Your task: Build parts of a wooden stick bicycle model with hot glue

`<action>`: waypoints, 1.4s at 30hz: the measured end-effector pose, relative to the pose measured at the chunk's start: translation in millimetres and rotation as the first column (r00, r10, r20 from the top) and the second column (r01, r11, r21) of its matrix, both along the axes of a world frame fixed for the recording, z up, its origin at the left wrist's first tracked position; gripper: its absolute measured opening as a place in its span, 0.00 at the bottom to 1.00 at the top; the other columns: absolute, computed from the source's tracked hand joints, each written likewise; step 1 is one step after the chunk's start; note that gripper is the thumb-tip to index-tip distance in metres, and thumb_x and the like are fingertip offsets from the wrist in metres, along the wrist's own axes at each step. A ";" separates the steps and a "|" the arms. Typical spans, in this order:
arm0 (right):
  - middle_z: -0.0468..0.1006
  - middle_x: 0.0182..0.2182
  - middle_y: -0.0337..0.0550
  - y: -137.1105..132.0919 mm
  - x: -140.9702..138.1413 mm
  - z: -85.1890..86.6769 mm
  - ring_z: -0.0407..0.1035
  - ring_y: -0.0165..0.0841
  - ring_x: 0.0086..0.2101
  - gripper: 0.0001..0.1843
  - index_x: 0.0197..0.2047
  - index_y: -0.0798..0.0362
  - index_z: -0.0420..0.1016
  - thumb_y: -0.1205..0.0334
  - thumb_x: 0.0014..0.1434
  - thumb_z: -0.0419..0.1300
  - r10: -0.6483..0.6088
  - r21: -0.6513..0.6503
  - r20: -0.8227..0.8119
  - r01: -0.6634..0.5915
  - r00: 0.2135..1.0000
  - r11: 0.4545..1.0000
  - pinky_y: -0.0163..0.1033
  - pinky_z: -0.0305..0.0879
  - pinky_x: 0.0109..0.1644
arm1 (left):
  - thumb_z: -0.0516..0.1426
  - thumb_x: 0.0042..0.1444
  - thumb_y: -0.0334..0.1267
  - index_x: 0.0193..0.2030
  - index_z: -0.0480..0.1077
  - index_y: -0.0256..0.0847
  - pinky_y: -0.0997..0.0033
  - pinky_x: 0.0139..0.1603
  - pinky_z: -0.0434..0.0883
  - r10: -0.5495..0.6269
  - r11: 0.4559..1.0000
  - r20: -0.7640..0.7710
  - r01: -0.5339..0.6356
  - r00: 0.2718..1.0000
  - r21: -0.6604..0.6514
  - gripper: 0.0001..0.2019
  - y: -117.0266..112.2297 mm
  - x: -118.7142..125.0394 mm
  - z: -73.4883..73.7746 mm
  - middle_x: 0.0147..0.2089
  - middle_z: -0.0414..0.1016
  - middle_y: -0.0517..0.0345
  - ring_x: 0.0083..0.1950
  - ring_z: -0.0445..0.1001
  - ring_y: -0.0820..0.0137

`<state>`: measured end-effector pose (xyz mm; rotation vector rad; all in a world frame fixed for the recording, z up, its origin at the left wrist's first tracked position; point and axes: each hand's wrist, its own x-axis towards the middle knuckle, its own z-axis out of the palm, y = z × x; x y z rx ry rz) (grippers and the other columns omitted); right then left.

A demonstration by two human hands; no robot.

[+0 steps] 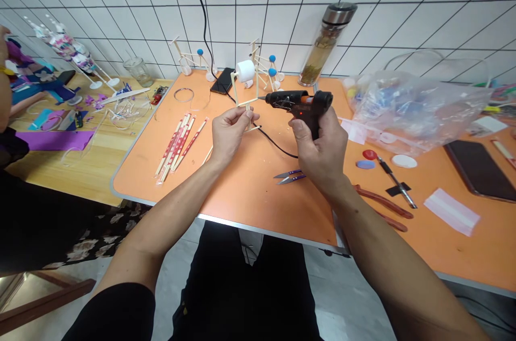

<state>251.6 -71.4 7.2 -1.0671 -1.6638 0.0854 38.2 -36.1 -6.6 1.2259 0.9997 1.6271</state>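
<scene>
"What are we doing with our left hand (pixel 230 134)?"

"Pinching a wooden stick frame (pixel 245 100) with one white roll (pixel 245 70), lifted above the orange table (pixel 258 206), so it sits just beside the nozzle."

"And our right hand (pixel 320 150)?"

"Clenched around one black glue gun (pixel 300 101), its tip aimed at the frame."

"What else do we count?"

"Two blue-knobbed stick models (pixel 266 66) on the far side, and one pair of thread snips (pixel 289 176) near us."

Wrapped chopsticks (pixel 179 147), thread snips (pixel 289 176), red-handled pliers (pixel 382 201), glass flask (pixel 327 45).

no readable text or labels anywhere
</scene>
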 end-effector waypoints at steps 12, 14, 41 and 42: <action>0.81 0.39 0.44 2.1 1.8 -3.1 0.77 0.44 0.37 0.25 0.62 0.45 0.78 0.35 0.78 0.58 -0.009 -0.028 -0.013 0.009 1.000 1.000 0.56 0.79 0.45 | 0.75 0.62 0.51 0.44 0.88 0.44 0.56 0.61 0.84 0.001 0.999 0.013 0.000 1.000 -0.036 0.14 -0.6 0.4 2.0 0.42 0.92 0.51 0.49 0.91 0.61; 0.81 0.40 0.45 1.9 1.5 -2.4 0.77 0.45 0.38 0.25 0.61 0.44 0.78 0.34 0.77 0.58 -0.002 -0.035 -0.021 0.001 1.000 0.999 0.56 0.80 0.46 | 0.75 0.63 0.51 0.44 0.87 0.43 0.56 0.62 0.84 0.009 0.998 0.015 -0.008 1.000 -0.063 0.13 -0.8 0.7 3.1 0.42 0.92 0.50 0.50 0.91 0.60; 0.84 0.41 0.44 2.4 0.7 -1.2 0.81 0.44 0.41 0.27 0.66 0.46 0.77 0.35 0.78 0.59 0.045 -0.064 -0.125 -0.053 0.991 0.997 0.54 0.80 0.47 | 0.75 0.60 0.55 0.45 0.87 0.43 0.61 0.52 0.83 -0.037 0.989 0.066 0.046 0.997 -0.137 0.18 4.2 -2.5 0.5 0.44 0.92 0.48 0.45 0.90 0.62; 0.84 0.41 0.44 2.3 0.6 -0.9 0.81 0.44 0.40 0.27 0.66 0.46 0.77 0.35 0.77 0.59 0.044 -0.059 -0.125 -0.052 0.991 0.997 0.54 0.80 0.47 | 0.75 0.59 0.56 0.45 0.87 0.43 0.61 0.52 0.83 -0.038 0.990 0.066 0.046 0.997 -0.137 0.19 4.4 -2.5 0.1 0.44 0.92 0.48 0.45 0.90 0.63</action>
